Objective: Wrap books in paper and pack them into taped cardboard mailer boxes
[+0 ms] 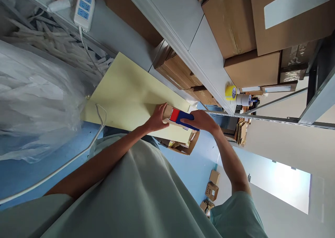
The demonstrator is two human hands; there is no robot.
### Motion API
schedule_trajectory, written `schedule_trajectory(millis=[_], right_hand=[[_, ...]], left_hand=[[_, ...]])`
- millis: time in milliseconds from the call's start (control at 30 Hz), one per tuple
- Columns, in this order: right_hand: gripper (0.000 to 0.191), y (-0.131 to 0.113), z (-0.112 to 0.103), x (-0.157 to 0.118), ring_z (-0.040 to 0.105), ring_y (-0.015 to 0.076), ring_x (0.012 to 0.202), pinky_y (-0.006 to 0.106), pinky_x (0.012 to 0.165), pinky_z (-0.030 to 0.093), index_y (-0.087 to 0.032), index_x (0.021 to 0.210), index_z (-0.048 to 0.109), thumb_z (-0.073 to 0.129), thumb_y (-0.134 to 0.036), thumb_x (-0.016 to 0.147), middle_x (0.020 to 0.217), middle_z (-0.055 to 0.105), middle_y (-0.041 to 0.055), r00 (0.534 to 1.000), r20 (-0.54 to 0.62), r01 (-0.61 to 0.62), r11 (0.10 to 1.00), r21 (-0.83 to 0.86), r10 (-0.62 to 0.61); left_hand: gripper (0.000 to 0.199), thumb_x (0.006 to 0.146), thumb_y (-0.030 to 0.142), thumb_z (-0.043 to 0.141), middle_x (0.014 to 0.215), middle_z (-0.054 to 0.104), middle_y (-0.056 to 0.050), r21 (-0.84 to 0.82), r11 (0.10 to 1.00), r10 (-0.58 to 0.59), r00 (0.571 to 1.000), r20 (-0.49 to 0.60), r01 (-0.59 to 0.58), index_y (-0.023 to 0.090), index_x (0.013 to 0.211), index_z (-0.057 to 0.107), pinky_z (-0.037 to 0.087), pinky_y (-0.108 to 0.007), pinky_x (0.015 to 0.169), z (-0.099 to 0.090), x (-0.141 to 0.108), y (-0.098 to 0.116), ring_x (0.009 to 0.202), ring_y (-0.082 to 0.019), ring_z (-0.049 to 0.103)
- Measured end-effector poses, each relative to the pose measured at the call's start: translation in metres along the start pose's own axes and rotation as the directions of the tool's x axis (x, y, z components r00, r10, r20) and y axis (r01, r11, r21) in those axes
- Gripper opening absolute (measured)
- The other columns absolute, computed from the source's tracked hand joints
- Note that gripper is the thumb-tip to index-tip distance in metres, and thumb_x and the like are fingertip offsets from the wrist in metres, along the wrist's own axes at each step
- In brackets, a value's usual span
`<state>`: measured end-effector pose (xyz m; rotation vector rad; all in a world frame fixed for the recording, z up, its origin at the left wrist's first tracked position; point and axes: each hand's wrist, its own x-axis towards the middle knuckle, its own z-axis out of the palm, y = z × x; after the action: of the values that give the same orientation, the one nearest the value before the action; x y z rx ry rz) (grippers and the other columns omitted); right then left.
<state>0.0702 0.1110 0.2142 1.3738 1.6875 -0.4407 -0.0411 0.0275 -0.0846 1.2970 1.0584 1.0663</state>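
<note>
The red-and-blue item (184, 119) is held over the near-right part of the pale yellow tabletop (125, 88), angled so that its red end points toward 10 o'clock and its blue end toward 4; what exactly it is cannot be told. At its red end, a small brown carton (167, 113) meets it, partly hidden by the hands. The right hand (200, 120) has its grip closed around the blue part, coming in from the 3 o'clock side. The left hand (157, 119), on the 9 o'clock side, curves its fingers around the brown carton; how firmly its grip presses cannot be told. Farther out, toward 5 o'clock, an open cardboard box (192, 147) with mixed contents sits just beside the tabletop's edge. Toward 2 o'clock, a yellow tape roll (230, 92) and a whitish tape roll (243, 99) rest side by side on a white shelf (206, 60). Large cardboard boxes (231, 25) are stacked toward 1 o'clock. A white power strip (84, 9) lies toward 10 o'clock, and translucent plastic sheeting (39, 98) bulges at 9 o'clock, above the blue floor (197, 164).
</note>
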Motion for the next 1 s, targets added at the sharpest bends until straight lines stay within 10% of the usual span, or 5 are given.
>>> schedule_trajectory(millis=[233,700,1000], right_hand=[[0.066,-0.005,0.005,-0.005,0.078,0.0279,0.094,0.031,0.067,0.04,-0.018,0.105,0.079,0.055,-0.079,0.107,0.104,0.084,0.0153,0.999,-0.001,-0.035,0.999,-0.021,0.035],[0.072,-0.004,0.023,-0.009,0.079,0.0352,0.112,0.034,0.082,0.052,-0.016,0.12,0.077,0.051,-0.081,0.108,0.116,0.083,0.0201,0.998,-0.018,-0.068,0.997,-0.039,0.067],[0.08,-0.007,0.016,-0.008,0.078,0.0328,0.106,0.032,0.078,0.05,-0.015,0.114,0.079,0.046,-0.087,0.106,0.11,0.082,0.0196,0.998,-0.064,0.014,0.998,0.066,-0.01]], left_hand=[[0.08,0.073,0.03,0.091,0.17,0.043,-0.019,0.24,0.962,0.092,0.982,0.165,-0.13,0.024,0.149,0.066,0.04,-0.061,0.131,-0.004,0.039,0.009,0.158,-0.048,0.041],[0.021,0.083,0.02,0.076,0.152,0.058,-0.017,0.343,0.937,0.032,0.996,0.082,-0.058,0.022,0.103,0.08,0.044,-0.067,0.127,0.007,0.03,-0.004,0.161,-0.046,0.038],[0.06,0.076,0.028,0.082,0.148,0.064,-0.019,0.232,0.973,-0.029,0.997,0.075,0.011,0.019,0.134,0.069,0.048,-0.057,0.126,0.012,0.029,-0.023,0.142,-0.041,0.059]])
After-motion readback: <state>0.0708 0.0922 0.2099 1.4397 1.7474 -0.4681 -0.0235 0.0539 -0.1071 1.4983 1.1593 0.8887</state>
